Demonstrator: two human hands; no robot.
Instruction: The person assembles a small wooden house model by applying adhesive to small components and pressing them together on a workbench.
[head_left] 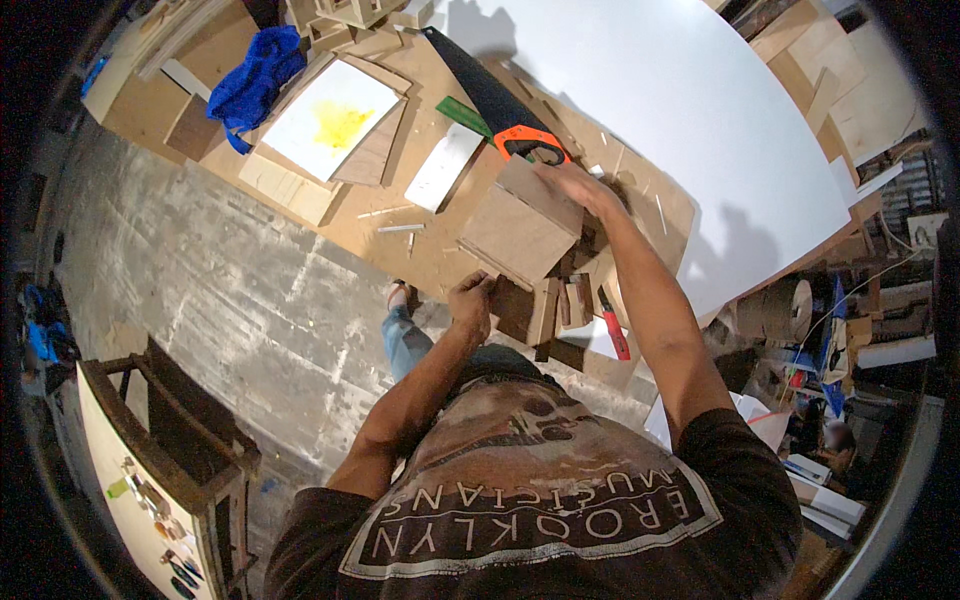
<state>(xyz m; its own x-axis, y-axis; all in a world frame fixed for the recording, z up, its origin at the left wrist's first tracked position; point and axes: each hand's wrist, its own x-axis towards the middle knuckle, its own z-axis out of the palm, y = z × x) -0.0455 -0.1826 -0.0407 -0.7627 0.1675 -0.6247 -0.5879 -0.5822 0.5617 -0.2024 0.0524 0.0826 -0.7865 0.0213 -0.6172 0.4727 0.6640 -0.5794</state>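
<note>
Wooden box (522,228) sits near bench (420,250) front edge, assembled on visible sides. Left hand (472,297) curls around lower corner; right hand (575,185) presses flat on far top edge, fingers partly hidden. Handsaw (492,100) lies idle behind, offcuts (560,305) at front edge; probably fitting stage, cutting mostly done.

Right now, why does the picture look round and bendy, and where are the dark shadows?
In the head view, the fisheye lens bends the workbench edges and blackens the corners. Light from above throws soft shadows on the white board. The right hand on the wooden box looks slightly blurred; the left hand looks sharper.
</note>
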